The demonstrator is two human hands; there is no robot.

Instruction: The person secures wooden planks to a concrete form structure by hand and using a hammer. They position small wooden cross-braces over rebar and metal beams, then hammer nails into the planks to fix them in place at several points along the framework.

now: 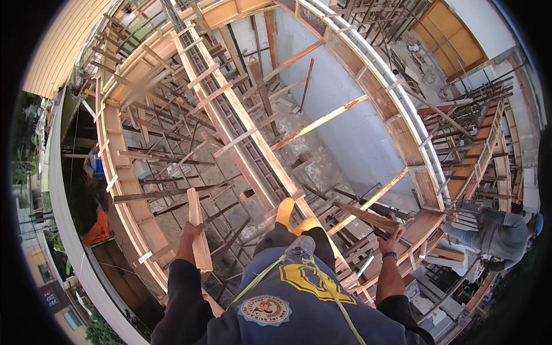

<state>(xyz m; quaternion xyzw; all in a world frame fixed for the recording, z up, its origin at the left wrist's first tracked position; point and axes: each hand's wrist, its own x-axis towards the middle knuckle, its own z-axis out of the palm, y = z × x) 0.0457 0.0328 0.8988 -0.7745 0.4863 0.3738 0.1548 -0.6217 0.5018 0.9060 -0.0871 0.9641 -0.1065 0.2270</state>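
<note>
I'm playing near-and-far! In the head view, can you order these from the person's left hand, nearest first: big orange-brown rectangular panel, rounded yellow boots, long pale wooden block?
1. Long pale wooden block: in the left hand.
2. Rounded yellow boots: near picture centre.
3. Big orange-brown rectangular panel: far upper right.

Arms (pixel 183 299) apart; left grip (pixel 191 234) closed, right grip (pixel 392 232) closed

Pale tan board (pixel 200 252), dark brown wood (pixel 365 216), yellow boots (pixel 284 213), navy shirt (pixel 253 287) (yellow print (pixel 315 282) across it).
</note>
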